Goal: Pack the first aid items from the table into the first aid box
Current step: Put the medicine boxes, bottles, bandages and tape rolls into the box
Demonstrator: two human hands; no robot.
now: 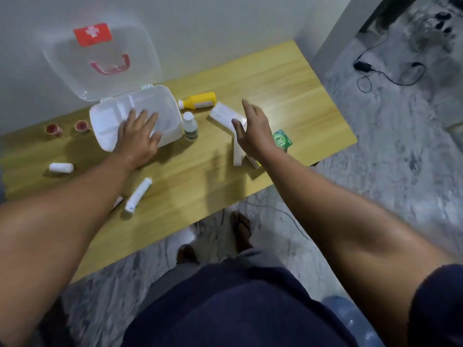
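The white first aid box [164,96] stands open on the wooden table [288,81], its clear lid [100,61] with a red cross leaning on the wall. My left hand [139,137] lies flat, fingers spread, on the box's front edge. My right hand [253,128] hovers open above a stack of white packets [221,112] and white boxes [238,154]. A yellow bottle [200,100] lies behind a small clear bottle [189,126]. A green packet [283,141] sits right of my hand. Two white rolls [61,167] [138,195] lie near the front.
Two small red cups [53,128] [82,126] stand left of the box. The table's right and front edges drop to a marble floor with black cables [380,73]. My feet [240,229] are below the table edge.
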